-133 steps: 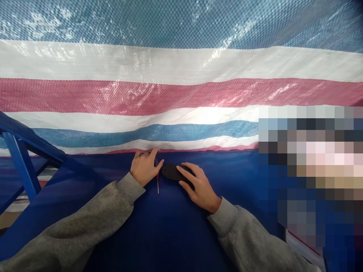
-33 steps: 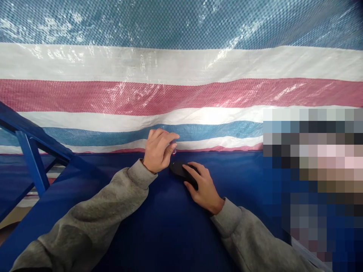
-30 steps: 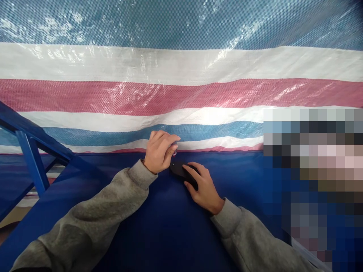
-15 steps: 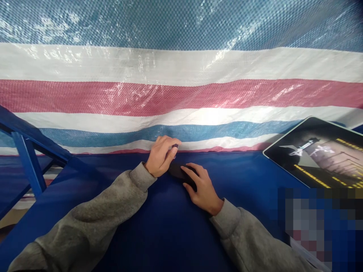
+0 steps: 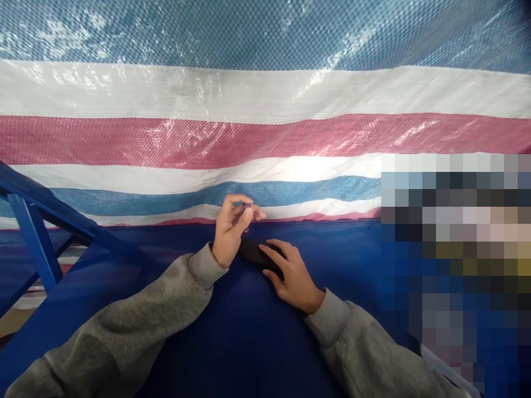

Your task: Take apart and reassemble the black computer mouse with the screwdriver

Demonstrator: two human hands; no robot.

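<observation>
Left hand: your left hand (image 5: 229,239) is raised off the table, palm turned toward you, just above the far edge of the blue table top.

Left fingers: narrow pinch. Your thumb and left fingers (image 5: 237,200) close on a small dark-purple object (image 5: 246,207), with the other fingers curled just beyond it.

Held object: it sits at your left fingertips, mostly hidden by them and too small to name. A thin red trace shows just below it, and I cannot tell whether that belongs to it.

Right hand: your right hand (image 5: 295,272) lies low on the table, just to the right of your left wrist.

Right fingers: spread wide. Your right fingers (image 5: 277,249) drape over a black oval object (image 5: 253,251), with the thumb along its near side, holding it down against the table.

Black object: flat and matte, directly under your right fingers, its left end almost touching your left wrist.

Table: a blue covered table (image 5: 249,337) runs under both hands.

Sleeves: grey sweatshirt cuffs (image 5: 201,265) end at both wrists.

Beyond your fingers: a striped tarpaulin (image 5: 249,143) of blue, white and red hangs behind the table.

Left of your fingers: a blue metal frame (image 5: 35,237) stands well apart.

Right of your fingers: a pixelated patch (image 5: 452,265) hides that area.
</observation>
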